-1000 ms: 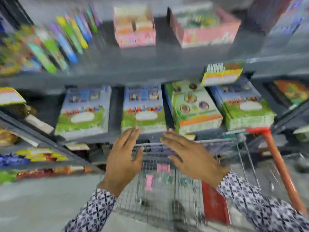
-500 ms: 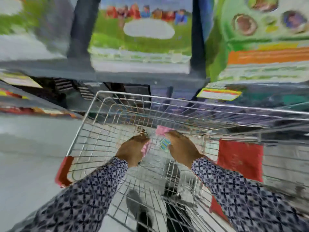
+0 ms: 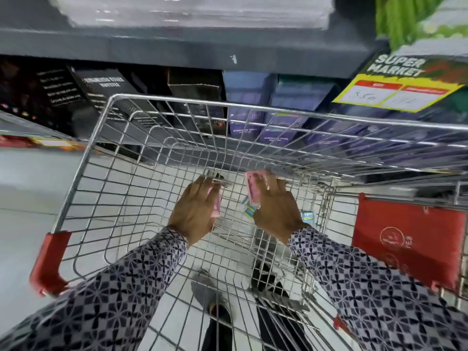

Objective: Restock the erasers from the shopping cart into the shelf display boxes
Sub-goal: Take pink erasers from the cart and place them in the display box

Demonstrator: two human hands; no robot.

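Now the erasers are in my grip: a pink pack (image 3: 256, 185) sits pinched under the fingers of my right hand (image 3: 274, 211), and a second pink eraser (image 3: 216, 204) is tucked against the palm of my left hand (image 3: 196, 211), its fingers curled round it. More erasers, in teal wrappers (image 3: 249, 209), lie loose on the wire floor of the shopping cart (image 3: 162, 138) just beside and partly under my right hand; another teal one (image 3: 307, 216) shows near the right wrist. A second ago my hands were spread in the air above the cart, with the display shelves filling the view; half a second ago they had dropped into the basket and were closing on the pink packs. So I judge the pickup is made and the shelf trip comes next. Both patterned sleeves (image 3: 121, 295) reach deep over the rim. Beyond the cart, a grey shelf edge (image 3: 177, 49) crosses the top, dark boxes (image 3: 106, 89) stand below it, and a yellow price tag (image 3: 395, 95) hangs on the right. No display boxes are in view.
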